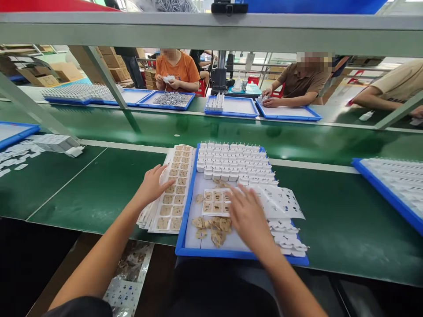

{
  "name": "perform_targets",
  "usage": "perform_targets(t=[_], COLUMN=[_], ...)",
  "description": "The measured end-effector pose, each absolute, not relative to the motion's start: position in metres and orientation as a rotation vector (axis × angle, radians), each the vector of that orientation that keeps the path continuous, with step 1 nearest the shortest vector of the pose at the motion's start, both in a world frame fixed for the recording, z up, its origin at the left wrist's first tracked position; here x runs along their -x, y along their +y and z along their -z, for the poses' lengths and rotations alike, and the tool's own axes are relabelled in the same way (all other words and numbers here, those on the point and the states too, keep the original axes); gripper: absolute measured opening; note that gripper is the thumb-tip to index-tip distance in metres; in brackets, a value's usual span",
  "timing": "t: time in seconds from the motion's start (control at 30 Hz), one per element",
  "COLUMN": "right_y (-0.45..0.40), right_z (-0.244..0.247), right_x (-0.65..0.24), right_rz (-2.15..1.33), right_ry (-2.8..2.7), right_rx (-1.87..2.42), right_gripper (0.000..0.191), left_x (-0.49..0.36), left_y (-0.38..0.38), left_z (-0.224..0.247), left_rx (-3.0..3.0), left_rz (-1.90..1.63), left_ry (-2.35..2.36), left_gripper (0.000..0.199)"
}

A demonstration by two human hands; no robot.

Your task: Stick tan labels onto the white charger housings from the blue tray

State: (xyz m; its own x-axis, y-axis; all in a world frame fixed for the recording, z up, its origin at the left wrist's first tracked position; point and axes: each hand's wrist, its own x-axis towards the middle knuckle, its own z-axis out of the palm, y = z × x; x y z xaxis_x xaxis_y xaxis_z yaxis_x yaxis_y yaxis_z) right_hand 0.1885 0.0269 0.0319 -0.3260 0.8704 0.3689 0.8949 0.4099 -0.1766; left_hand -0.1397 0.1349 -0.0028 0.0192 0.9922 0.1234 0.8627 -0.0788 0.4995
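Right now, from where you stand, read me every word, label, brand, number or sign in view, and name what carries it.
No text can be read with certainty.
Tan shirt, far right: dark lettering, too blurred to read.
Carton, far left: a marking, too small to read.
Sheet by the right hand: tiny dark marks, possibly not letters.
Sheet stack by the left hand: likewise too small.

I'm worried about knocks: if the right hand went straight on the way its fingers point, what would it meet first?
Probably the rows of white parts in the blue tray, but the height of the right hand is unclear, so it might pass above.
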Motion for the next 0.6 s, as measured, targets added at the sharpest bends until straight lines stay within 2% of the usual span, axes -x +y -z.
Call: perform_targets(t=[0.1, 0.27, 0.4, 0.6], right_y=[0.054, 0.082, 0.084, 0.076], right_z=[-0.045, -0.049, -0.047, -0.057], right_x=[-0.221, -0.230, -0.232, -0.241], right_rz=[0.234, 0.112, 0.098, 0.096], right_ry=[-2.358, -2.527, -2.515, -2.455], right_rx=[1.662, 1.691, 1.651, 1.516], right_gripper=[0.036, 0.016, 0.017, 0.020], left_x=[0.091, -0.003, -0.042, -0.043], left_y=[0.123, 0.126, 0.146, 0.161], left_z=[-0.022, -0.047, -0.040, -0.030], left_rx=[-2.196, -2.200, -2.117, -1.956], left_rz=[-0.681, -0.413, -0.295, -0.278], left_ry=[1.550, 1.014, 0.918, 0.896], left_gripper=[0.059, 0.045, 0.044, 0.037])
